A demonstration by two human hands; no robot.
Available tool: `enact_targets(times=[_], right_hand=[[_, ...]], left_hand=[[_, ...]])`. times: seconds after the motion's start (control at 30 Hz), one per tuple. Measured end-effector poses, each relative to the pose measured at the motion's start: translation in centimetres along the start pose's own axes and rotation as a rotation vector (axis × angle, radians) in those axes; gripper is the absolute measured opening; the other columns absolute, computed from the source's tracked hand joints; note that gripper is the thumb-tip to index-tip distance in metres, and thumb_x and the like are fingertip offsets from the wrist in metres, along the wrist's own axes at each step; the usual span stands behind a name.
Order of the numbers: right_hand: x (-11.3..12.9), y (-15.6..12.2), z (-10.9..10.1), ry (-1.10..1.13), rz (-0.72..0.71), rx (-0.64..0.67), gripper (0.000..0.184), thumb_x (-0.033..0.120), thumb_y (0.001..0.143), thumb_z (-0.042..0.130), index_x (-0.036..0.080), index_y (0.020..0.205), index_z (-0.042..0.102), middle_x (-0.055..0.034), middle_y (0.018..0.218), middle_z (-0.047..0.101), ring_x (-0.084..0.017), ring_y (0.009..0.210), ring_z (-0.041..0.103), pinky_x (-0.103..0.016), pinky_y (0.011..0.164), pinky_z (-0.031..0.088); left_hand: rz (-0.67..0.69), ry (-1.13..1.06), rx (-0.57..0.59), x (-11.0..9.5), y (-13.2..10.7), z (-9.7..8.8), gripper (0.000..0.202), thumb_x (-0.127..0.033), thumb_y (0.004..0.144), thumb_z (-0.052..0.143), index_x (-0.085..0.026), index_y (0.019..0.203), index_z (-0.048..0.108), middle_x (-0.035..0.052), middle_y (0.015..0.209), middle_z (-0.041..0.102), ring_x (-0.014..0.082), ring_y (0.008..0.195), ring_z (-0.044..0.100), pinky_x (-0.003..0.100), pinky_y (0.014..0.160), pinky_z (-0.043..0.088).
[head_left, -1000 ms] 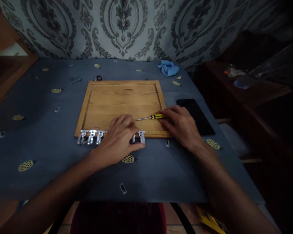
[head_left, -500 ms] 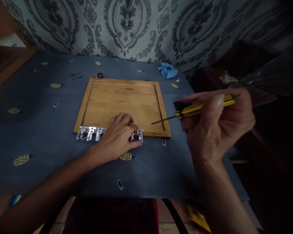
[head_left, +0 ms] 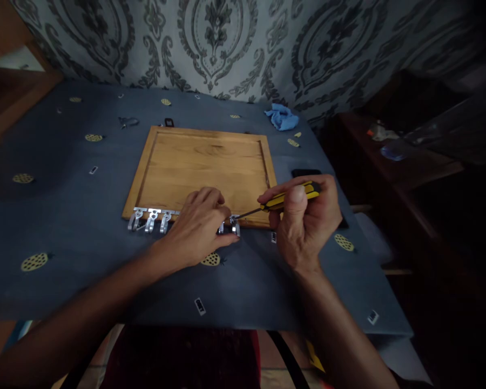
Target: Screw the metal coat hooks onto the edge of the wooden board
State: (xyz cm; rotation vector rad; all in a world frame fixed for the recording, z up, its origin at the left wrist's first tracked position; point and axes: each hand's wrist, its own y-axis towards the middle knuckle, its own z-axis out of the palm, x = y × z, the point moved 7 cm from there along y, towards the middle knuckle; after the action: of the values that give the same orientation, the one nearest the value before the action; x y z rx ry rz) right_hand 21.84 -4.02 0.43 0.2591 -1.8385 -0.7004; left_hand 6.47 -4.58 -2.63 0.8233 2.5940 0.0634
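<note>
Right hand [head_left: 303,227], centre right of the frame, fingers [head_left: 295,195] clamped tight round the yellow-and-black screwdriver [head_left: 287,199]. Its thin shaft slants down-left, tip meeting the end bracket [head_left: 235,223] on the row of metal hooks [head_left: 152,219]. Left hand [head_left: 198,224], dead centre, lies over that row, fingers [head_left: 208,199] bunched together; whether they pinch anything, I cannot tell. The hooks line the near edge of the wooden board [head_left: 206,162], flat on the blue table [head_left: 85,237].
</note>
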Motion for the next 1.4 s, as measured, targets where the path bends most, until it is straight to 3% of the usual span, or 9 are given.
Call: enact_targets(times=[0.3, 0.73, 0.87, 1.0, 1.2, 1.4], right_hand=[[-0.6, -0.1, 0.2, 0.002, 0.004, 0.002, 0.028, 0.052, 0.099, 0.052, 0.024, 0.097, 0.052, 0.0019, 0.071, 0.068, -0.011, 0.051, 0.056, -0.024, 0.047, 0.042], [-0.1, -0.2, 0.6, -0.007, -0.008, 0.052, 0.028, 0.052, 0.098, 0.054, 0.025, 0.094, 0.052, 0.0040, 0.072, 0.068, -0.009, 0.048, 0.052, -0.025, 0.046, 0.041], [0.6, 0.2, 1.1, 0.017, 0.019, 0.240, 0.024, 0.048, 0.099, 0.053, 0.024, 0.098, 0.054, 0.0029, 0.080, 0.070, -0.008, 0.049, 0.055, -0.023, 0.046, 0.044], [0.9, 0.4, 1.5, 0.098, 0.061, 0.425, 0.025, 0.042, 0.100, 0.055, 0.024, 0.115, 0.059, 0.0006, 0.090, 0.073, -0.009, 0.054, 0.063, -0.025, 0.053, 0.053], [0.4, 0.5, 1.5, 0.078, 0.079, 0.324, 0.026, 0.047, 0.094, 0.063, 0.022, 0.090, 0.064, 0.0027, 0.074, 0.069, -0.010, 0.046, 0.059, -0.025, 0.047, 0.048], [0.2, 0.4, 1.7, 0.063, 0.052, 0.283, 0.025, 0.045, 0.094, 0.064, 0.022, 0.083, 0.063, 0.0044, 0.068, 0.065, -0.009, 0.043, 0.057, -0.025, 0.044, 0.045]], left_hand=[[-0.012, -0.006, 0.017, 0.0, 0.1, 0.0, 0.031, -0.038, 0.083, 0.079, -0.014, 0.100, 0.069, 0.0101, 0.112, 0.060, 0.0300, 0.114, 0.051, 0.045, 0.096, 0.042], [0.000, 0.023, -0.001, -0.1, 0.0, -0.1, 0.029, -0.039, 0.085, 0.078, -0.016, 0.099, 0.068, 0.0099, 0.112, 0.060, 0.0300, 0.114, 0.051, 0.046, 0.095, 0.044], [-0.001, 0.036, -0.017, -0.1, 0.0, -0.1, 0.029, -0.040, 0.084, 0.078, -0.016, 0.098, 0.068, 0.0095, 0.112, 0.060, 0.0298, 0.113, 0.052, 0.045, 0.095, 0.044], [-0.011, 0.033, 0.004, 0.0, 0.1, 0.0, 0.032, -0.040, 0.083, 0.079, -0.016, 0.100, 0.069, 0.0103, 0.113, 0.059, 0.0307, 0.115, 0.051, 0.046, 0.097, 0.044], [-0.008, 0.007, -0.003, -0.1, 0.1, -0.1, 0.029, -0.038, 0.085, 0.078, -0.016, 0.101, 0.069, 0.0099, 0.112, 0.060, 0.0300, 0.113, 0.052, 0.046, 0.096, 0.044], [-0.009, 0.010, 0.016, -0.1, 0.1, -0.2, 0.031, -0.039, 0.084, 0.078, -0.016, 0.103, 0.068, 0.0094, 0.112, 0.059, 0.0301, 0.114, 0.051, 0.046, 0.096, 0.043]])
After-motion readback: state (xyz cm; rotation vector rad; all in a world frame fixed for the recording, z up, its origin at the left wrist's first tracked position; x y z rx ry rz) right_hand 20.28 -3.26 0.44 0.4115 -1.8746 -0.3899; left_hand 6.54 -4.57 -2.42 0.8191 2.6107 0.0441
